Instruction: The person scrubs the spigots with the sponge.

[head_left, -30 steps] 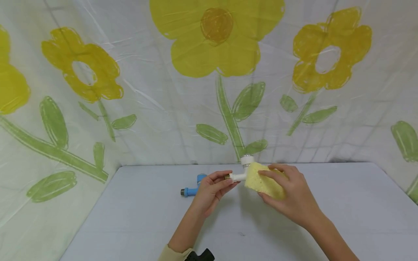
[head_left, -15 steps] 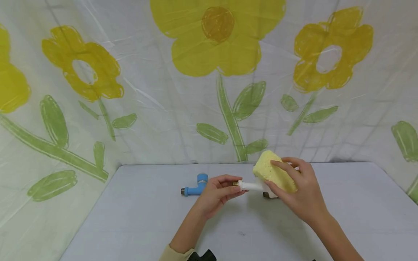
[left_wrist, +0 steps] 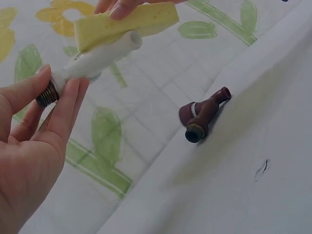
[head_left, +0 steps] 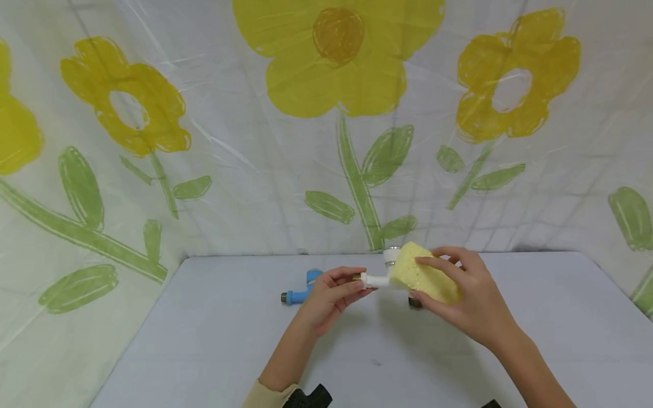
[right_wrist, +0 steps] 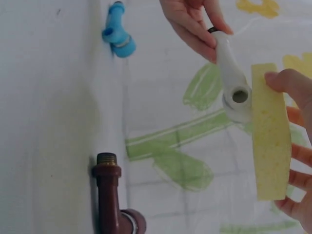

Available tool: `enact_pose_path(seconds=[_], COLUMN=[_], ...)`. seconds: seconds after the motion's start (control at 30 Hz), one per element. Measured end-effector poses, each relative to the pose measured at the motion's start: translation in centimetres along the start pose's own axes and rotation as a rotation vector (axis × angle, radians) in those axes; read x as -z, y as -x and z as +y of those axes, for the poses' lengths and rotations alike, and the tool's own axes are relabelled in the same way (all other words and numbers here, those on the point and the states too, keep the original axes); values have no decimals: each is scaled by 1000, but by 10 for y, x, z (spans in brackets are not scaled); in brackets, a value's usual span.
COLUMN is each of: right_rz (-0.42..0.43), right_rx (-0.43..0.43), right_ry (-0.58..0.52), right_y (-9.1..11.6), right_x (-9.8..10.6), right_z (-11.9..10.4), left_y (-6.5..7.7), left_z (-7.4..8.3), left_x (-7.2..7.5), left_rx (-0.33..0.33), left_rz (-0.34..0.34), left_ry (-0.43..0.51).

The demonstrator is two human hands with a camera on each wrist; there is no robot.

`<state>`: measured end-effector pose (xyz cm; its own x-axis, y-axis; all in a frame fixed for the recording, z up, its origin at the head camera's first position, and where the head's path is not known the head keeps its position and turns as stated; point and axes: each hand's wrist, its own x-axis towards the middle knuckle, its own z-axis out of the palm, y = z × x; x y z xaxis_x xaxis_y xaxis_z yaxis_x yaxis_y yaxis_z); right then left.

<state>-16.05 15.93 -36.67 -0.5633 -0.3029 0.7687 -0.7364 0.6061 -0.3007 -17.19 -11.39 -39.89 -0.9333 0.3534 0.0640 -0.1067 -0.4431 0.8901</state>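
My left hand (head_left: pixel 329 303) pinches a white plastic tap (head_left: pixel 376 281) by its brass-threaded end, between thumb and fingers, above the table. The tap's round knob (head_left: pixel 391 255) points toward the back wall. In my right hand (head_left: pixel 471 300) is a yellow sponge (head_left: pixel 425 275), gripped by its edges with thumb and fingers. The sponge lies along the tap's body and hides part of it in the head view. From the right wrist view, the tap's open spout (right_wrist: pixel 239 95) shows right beside the sponge's flat face.
A blue tap (head_left: pixel 298 296) lies on the white table (head_left: pixel 204 340) behind my left hand. A dark red tap (left_wrist: pixel 207 114) lies on the table too, mostly hidden behind the sponge in the head view. A flower-printed sheet (head_left: pixel 255 170) hangs behind the table.
The tap moved right and down, then came back left and up, its knob showing again. The sponge lifted and shifted right, then dropped slightly back along the tap. Both hands kept their hold.
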Motion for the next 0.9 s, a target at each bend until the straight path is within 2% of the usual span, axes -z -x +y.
enact_pose_path(seconds=[0.13, 0.4, 0.63, 0.9], right_rz=[3, 5, -84, -90], right_rx=[-18, 67, 96, 105], right_ry=[-1, 1, -22, -87], right_y=[1, 1, 3, 4], right_x=[-3, -12, -15, -16], right_z=[0, -3, -9, -14], left_y=[-1, -3, 0, 2], left_z=[-2, -9, -6, -5], left_x=[0, -5, -10, -11], left_rx=[10, 17, 34, 48], left_rz=[4, 16, -9, -25], left_ry=[12, 33, -44, -56])
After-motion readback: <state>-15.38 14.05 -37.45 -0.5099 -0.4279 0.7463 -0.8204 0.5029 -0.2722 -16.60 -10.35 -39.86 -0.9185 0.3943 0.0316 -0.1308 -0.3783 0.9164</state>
